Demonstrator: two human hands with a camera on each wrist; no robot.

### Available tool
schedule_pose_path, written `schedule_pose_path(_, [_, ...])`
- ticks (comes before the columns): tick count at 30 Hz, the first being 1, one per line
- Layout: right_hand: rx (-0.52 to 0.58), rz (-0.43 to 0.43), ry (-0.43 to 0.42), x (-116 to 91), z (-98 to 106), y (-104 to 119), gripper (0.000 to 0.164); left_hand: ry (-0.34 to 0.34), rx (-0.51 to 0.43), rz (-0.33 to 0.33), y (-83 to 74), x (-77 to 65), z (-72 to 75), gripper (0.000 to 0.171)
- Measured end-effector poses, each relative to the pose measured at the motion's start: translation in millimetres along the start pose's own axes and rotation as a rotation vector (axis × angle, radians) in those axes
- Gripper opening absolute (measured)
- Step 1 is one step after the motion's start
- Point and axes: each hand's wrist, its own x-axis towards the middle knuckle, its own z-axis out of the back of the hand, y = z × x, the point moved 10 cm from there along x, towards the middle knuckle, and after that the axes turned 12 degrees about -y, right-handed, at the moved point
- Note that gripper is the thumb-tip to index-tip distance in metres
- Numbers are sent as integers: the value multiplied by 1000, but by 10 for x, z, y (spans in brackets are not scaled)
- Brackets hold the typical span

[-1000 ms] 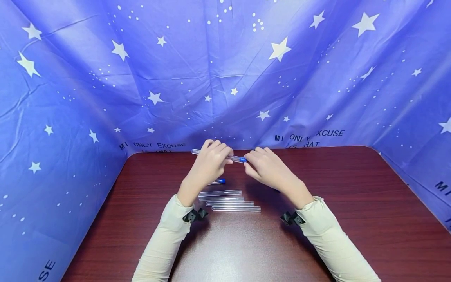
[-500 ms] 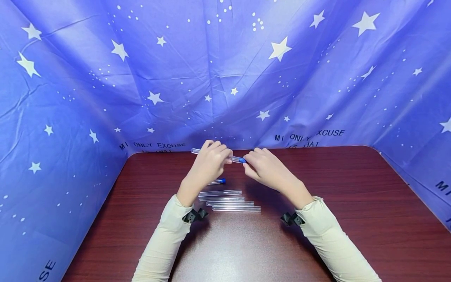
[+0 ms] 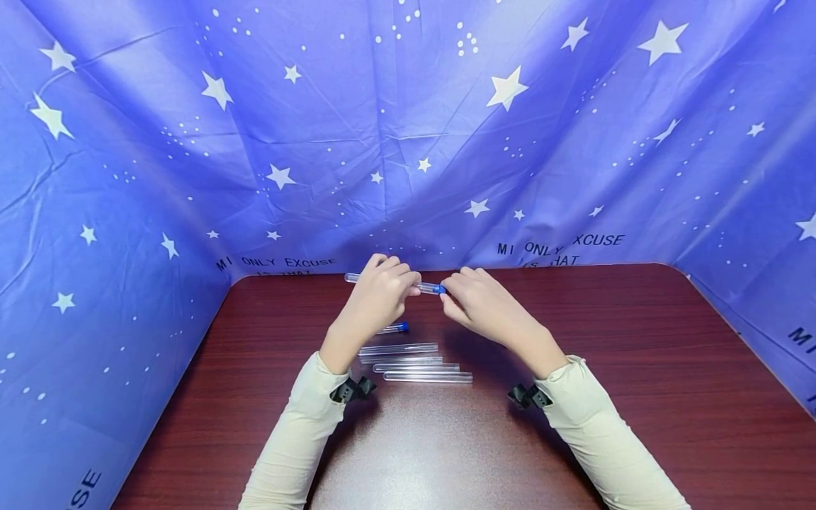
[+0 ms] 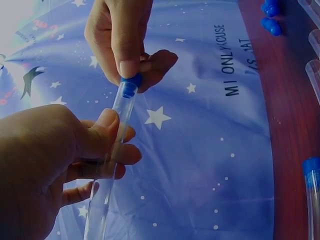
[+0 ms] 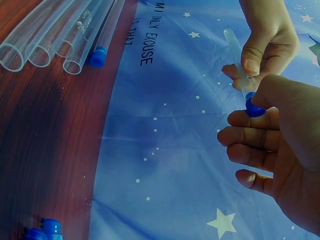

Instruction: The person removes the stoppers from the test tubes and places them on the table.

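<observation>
My left hand (image 3: 382, 287) grips a clear test tube (image 4: 120, 117) along its length, thumb on one side and fingers behind. A blue stopper (image 5: 255, 107) sits in the tube's mouth, its narrower part visible inside the glass in the left wrist view. Thumb and forefinger of my right hand (image 3: 481, 301) pinch that stopper. In the head view the tube is held over the far side of the table, tilted, with its rounded end sticking out left of my left hand. The right hand's other fingers are spread below the stopper in the right wrist view.
Several unstoppered test tubes (image 3: 427, 378) lie side by side on the dark red table (image 3: 637, 368), nearer than the hands. Beyond them lies a tube with a blue stopper (image 3: 398, 327). Loose blue stoppers (image 5: 51, 229) rest on the table. A starry blue cloth (image 3: 408, 106) hangs behind.
The held tube has tilted very slightly, its rounded end a touch lower. Both hands stay in nearly the same place, and the tubes on the table have not moved.
</observation>
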Motion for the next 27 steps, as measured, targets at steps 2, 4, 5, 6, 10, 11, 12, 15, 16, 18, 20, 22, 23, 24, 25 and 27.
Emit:
schedule_pose_path(2, [-2,-10,6,-3,3,-9,17,3,-5,2,-1,-1,-2,8])
schedule_pose_path(4, [-6,-21,16,-8,3,-20,18,0,-13,3,-2,-3,0,8])
schedule_pose_path(5, [-7,-24,19,-10,-1,-23,18,-3,-17,3,-3,-4,2,7])
schedule_pose_path(6, [-7,-27,25,-13,-5,-25,18,-5,-20,2,-5,-5,4,7])
schedule_pose_path(10, [-9,-28,33,-20,-13,-26,18,-14,-41,7,-9,-3,15,9])
schedule_pose_path(11, [-11,-24,30,-20,-11,-22,18,-14,-44,9,-11,-1,15,10])
schedule_pose_path(12, [-16,-20,26,-20,-7,-20,17,-13,-48,10,-13,0,15,10])
schedule_pose_path(15, [-43,1,2,-17,11,-17,17,-2,-57,15,-20,-2,1,10])
schedule_pose_path(16, [-54,10,-8,-15,22,-14,17,3,-58,17,-22,-5,-7,9])
schedule_pose_path(18, [-72,32,-30,-11,43,-3,17,13,-61,19,-27,-8,-21,9])
schedule_pose_path(20, [-83,49,-44,-12,49,6,17,22,-64,23,-28,-11,-33,10])
schedule_pose_path(22, [-83,62,-47,-14,44,15,16,27,-64,21,-33,-9,-38,10])
schedule_pose_path(23, [-82,66,-43,-18,35,16,16,28,-64,20,-35,-8,-38,11])
schedule_pose_path(24, [-80,67,-37,-22,25,16,16,28,-65,18,-39,-7,-37,11])
schedule_pose_path(25, [-79,67,-29,-26,15,16,15,28,-64,14,-42,-8,-33,11])
schedule_pose_path(27, [-76,68,-17,-34,1,16,15,23,-61,6,-53,-3,-22,10])
